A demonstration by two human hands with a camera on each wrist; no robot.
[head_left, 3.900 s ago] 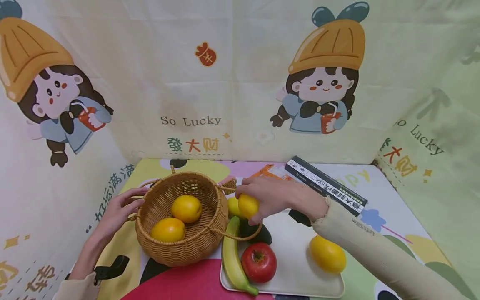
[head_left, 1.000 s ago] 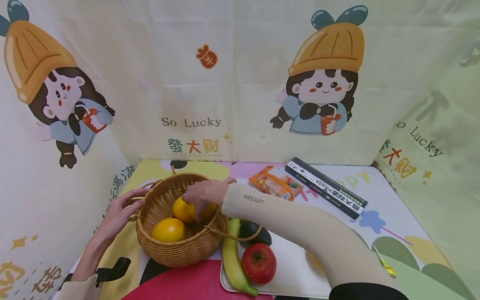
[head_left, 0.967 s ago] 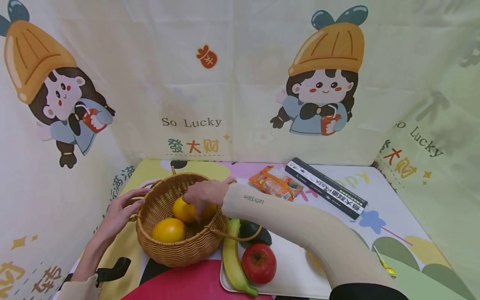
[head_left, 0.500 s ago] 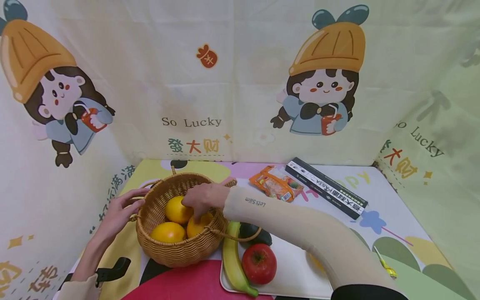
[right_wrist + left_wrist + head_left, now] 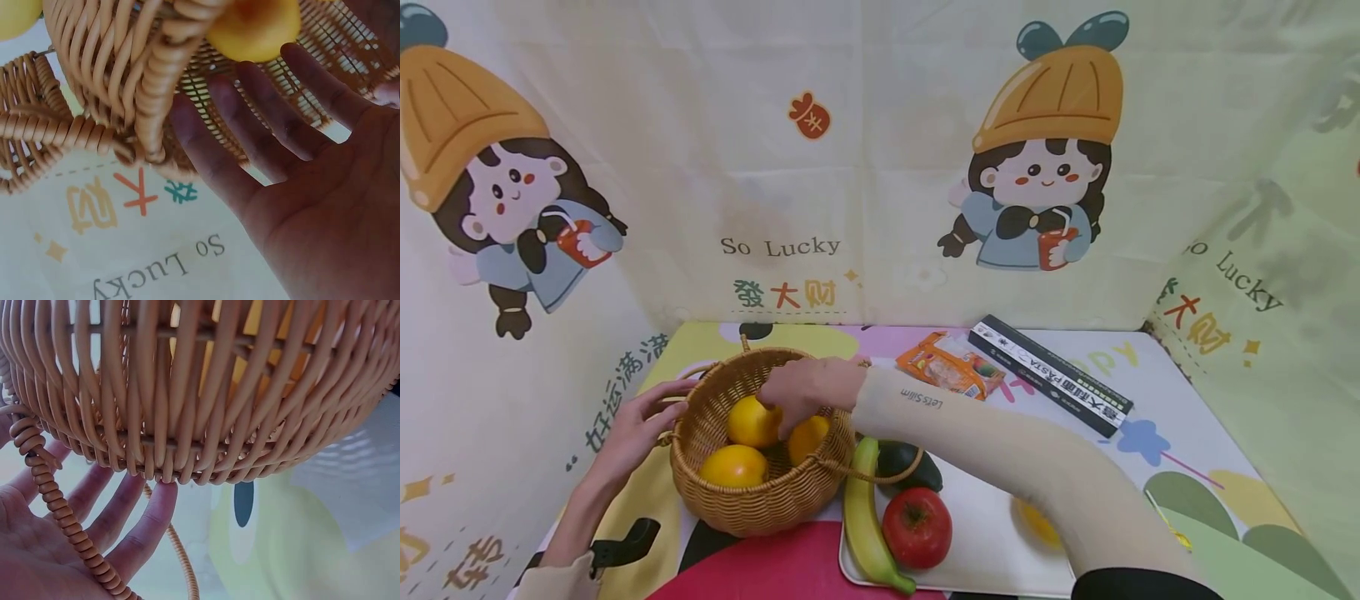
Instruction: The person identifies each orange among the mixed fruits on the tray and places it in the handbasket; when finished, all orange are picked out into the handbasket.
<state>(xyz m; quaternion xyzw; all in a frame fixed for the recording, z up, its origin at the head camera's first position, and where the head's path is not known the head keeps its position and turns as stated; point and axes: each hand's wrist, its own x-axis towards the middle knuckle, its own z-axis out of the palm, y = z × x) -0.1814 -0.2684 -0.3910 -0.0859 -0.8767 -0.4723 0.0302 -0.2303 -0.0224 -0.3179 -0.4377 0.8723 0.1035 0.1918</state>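
Note:
A round wicker basket (image 5: 760, 504) stands left of centre and holds several lemon-like yellow fruits: one at the back (image 5: 752, 421), one at the front left (image 5: 733, 467), one at the right (image 5: 807, 439). My right hand (image 5: 811, 388) reaches over the basket's right rim, above the fruits. The right wrist view shows its fingers (image 5: 275, 119) extended and apart, below a yellow fruit (image 5: 256, 28), with nothing in the palm. At the basket's left side is my left hand (image 5: 636, 427). Its fairly straight fingertips (image 5: 159, 500) touch the wickerwork, and a wicker handle (image 5: 69, 525) crosses the palm.
Right of the basket lies a white tray (image 5: 981, 542) with a banana (image 5: 867, 517), a red apple (image 5: 917, 527), a dark green fruit (image 5: 910, 468) and a yellow fruit (image 5: 1039, 523) partly behind my sleeve. Farther back lie an orange packet (image 5: 951, 367) and a black pasta box (image 5: 1051, 375).
My right hand has carried a yellow fruit from above the tray into the basket and let it go. The fruits in the basket have shifted. The left hand stays at the basket's side.

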